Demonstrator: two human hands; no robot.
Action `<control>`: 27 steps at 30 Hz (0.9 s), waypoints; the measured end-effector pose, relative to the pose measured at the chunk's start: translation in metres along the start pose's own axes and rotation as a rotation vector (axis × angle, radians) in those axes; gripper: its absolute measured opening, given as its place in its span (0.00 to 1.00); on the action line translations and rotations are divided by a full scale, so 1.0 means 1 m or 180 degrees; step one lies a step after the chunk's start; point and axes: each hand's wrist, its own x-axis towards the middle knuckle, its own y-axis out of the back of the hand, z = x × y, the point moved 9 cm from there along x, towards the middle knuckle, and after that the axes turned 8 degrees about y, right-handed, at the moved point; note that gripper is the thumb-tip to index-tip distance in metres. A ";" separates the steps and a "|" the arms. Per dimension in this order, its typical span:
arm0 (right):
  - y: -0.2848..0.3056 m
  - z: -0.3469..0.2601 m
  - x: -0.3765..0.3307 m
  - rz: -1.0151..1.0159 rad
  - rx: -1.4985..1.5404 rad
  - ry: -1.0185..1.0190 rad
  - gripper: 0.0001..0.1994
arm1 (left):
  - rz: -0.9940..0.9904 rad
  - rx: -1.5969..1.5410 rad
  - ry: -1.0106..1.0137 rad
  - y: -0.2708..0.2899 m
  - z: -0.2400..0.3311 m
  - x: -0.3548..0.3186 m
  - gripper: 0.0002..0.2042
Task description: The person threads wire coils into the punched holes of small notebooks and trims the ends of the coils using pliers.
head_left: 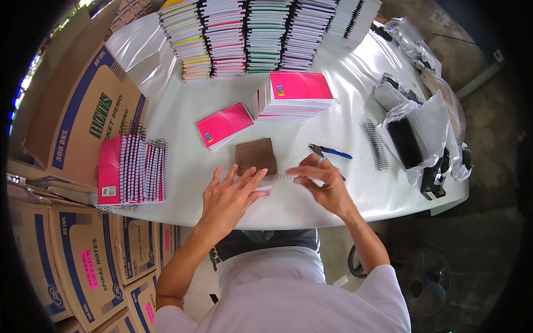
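Note:
At the table's near edge, my left hand (229, 198) steadies a small notebook (264, 190) between thumb and spread fingers. Much of the notebook is hidden by that hand. To its right, my right hand (325, 186) pinches the end of a spiral binding coil (286, 177) along the notebook's edge. A brown folded cloth or pad (256, 155) lies just beyond my left fingertips. Blue-handled cutting pliers (333, 151) rest beyond my right hand, which partly covers them. Farther back lie a pink notebook (225, 125) and a stack of pink notebooks (301, 89).
Coil-bound pink notebooks (133, 169) stand at the left beside a large carton (91, 119). Tall notebook stacks (247, 36) line the back. Loose coils (375, 145) and wrapped black coils (405, 141) lie at right. Cartons (83, 261) fill the lower left; a fan (427, 280) stands lower right.

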 end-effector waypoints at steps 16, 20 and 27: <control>-0.026 0.017 -0.002 -0.0490 0.0875 -0.0152 0.13 | 0.0140 -0.0076 0.0008 -0.002 -0.003 0.001 0.26; -0.027 0.006 0.002 -0.0751 0.0340 0.0135 0.08 | 0.0065 -0.0061 0.0042 -0.003 -0.004 0.002 0.26; -0.047 -0.003 0.008 -0.1795 0.0391 -0.0167 0.04 | 0.0067 -0.0020 -0.0557 -0.003 0.028 -0.002 0.26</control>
